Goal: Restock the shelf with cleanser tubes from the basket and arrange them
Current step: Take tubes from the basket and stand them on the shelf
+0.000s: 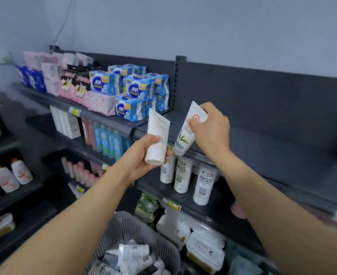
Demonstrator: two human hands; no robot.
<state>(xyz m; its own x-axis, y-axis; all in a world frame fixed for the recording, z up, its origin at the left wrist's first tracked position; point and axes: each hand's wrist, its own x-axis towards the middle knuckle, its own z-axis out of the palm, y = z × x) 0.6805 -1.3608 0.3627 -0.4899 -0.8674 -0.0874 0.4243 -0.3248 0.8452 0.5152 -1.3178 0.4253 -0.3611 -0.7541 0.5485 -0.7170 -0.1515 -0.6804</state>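
My left hand (pixel 143 155) grips a plain white cleanser tube (pixel 158 135), cap end down, in front of the dark shelf. My right hand (pixel 211 130) pinches the crimped top of a second white tube with a green leaf print (pixel 185 135), held tilted just above the front edge of the bare top shelf (pixel 263 147). The two tubes are side by side, a little apart. Below, a grey perforated basket (pixel 124 231) holds several more tubes (pixel 131 257). Three white tubes (pixel 183 175) stand cap down on the shelf beneath.
Blue and pink packets (pixel 131 90) fill the top shelf to the left of a slotted upright post (pixel 177 84). Bottles and boxed goods line the lower shelves at left. White packs (pixel 205 249) sit on the bottom shelf right of the basket.
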